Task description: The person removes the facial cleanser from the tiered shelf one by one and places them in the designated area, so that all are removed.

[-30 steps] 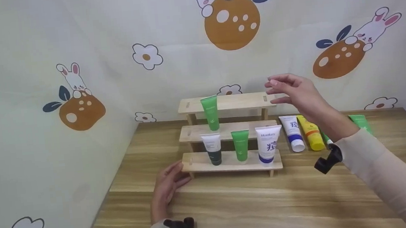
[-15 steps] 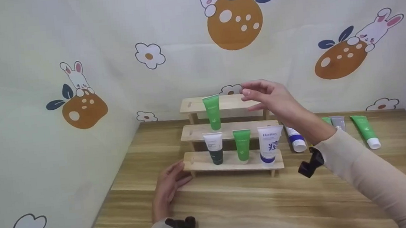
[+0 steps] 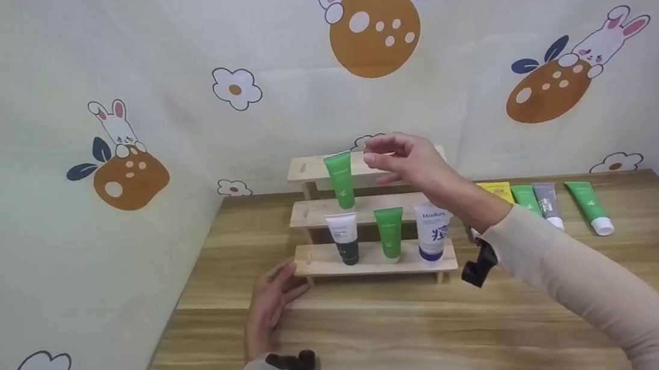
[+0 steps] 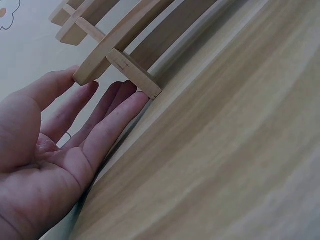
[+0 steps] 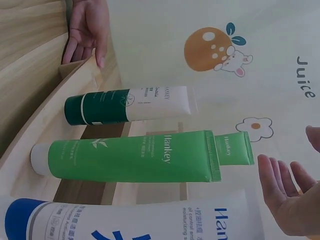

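Note:
A three-tier wooden display stand [image 3: 316, 262] holds several upright cosmetic tubes. On its bottom tier stand a white and dark green tube [image 3: 344, 238], a green tube [image 3: 391, 233] and a white tube with a blue cap [image 3: 431, 232]. Another green tube [image 3: 341, 181] is on the middle tier. My right hand [image 3: 408, 156] is just right of that tube's upper end, fingers loosely bent and holding nothing, overlapping the top tier in the head view. With extended fingers, my left hand [image 4: 65, 145] touches the left end of the bottom tier and its leg.
Right of the stand, more tubes lie on the wooden table [image 3: 380, 337]: yellow [image 3: 496, 192], green [image 3: 524, 199], grey [image 3: 548, 203] and another green one [image 3: 592, 208]. My right forearm partly covers this row. A cloth backdrop [image 3: 299, 121] with printed rabbits rises behind.
My right hand has moved left along the top tier, from its right end to beside the middle-tier green tube. My left hand stays at the stand's left end.

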Tool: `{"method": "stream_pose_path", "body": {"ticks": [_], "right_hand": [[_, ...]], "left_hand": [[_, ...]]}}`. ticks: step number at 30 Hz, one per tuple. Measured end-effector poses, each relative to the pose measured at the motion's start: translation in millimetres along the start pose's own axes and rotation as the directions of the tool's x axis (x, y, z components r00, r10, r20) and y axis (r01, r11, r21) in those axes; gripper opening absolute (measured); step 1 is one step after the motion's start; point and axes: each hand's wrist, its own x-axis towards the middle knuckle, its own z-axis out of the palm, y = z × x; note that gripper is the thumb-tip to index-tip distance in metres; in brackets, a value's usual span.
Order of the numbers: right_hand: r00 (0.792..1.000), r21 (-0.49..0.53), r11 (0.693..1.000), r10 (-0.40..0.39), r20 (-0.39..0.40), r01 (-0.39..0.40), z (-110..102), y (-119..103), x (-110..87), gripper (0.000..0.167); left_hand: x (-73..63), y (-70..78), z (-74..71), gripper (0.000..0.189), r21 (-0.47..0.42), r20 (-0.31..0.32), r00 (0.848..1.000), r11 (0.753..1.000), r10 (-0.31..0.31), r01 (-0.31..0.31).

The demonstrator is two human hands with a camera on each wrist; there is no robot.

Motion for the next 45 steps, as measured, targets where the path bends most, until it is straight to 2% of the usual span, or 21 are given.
{"method": "stream_pose_path", "body": {"ticks": [8, 13, 20, 27, 32, 39, 45], "right_hand": [[0.998, 0.062, 0.996, 0.065, -0.023, -0.063, 12, 6, 15.8, 0.046], [0.995, 0.034, 0.996, 0.089, -0.035, -0.088, 19, 7, 20.7, 0.044], [0.983, 0.013, 0.987, 0.159, -0.095, -0.159, 25, 4, 31.5, 0.042], [0.973, -0.012, 0.980, 0.198, -0.119, -0.201, 31, 7, 41.4, 0.042], [0.968, -0.077, 0.971, 0.216, -0.124, -0.227, 36, 8, 45.2, 0.047], [0.958, -0.085, 0.959, 0.258, -0.124, -0.270, 42, 6, 48.7, 0.051], [0.947, -0.071, 0.955, 0.275, -0.166, -0.289, 48, 6, 52.4, 0.047]], "left_hand": [[-0.2, 0.0, -1.8, 0.055, 0.009, 0.003, 1.000, 1.000, 0.011, -0.011], [3.3, -0.1, -1.2, 0.052, -0.009, 0.033, 0.999, 0.999, 0.031, -0.031], [5.1, 0.3, -1.3, 0.052, -0.028, 0.024, 1.000, 0.999, 0.016, -0.015], [4.7, -0.1, -1.5, 0.054, -0.009, 0.038, 0.999, 1.000, 0.021, -0.021], [5.1, 0.4, -1.4, 0.055, -0.009, 0.034, 0.999, 1.000, 0.014, -0.013], [5.7, 1.9, -1.6, 0.053, -0.014, 0.004, 1.000, 1.000, -0.003, 0.003], [5.7, 0.7, -3.5, 0.053, -0.001, 0.051, 0.999, 1.000, 0.007, -0.007]]}}
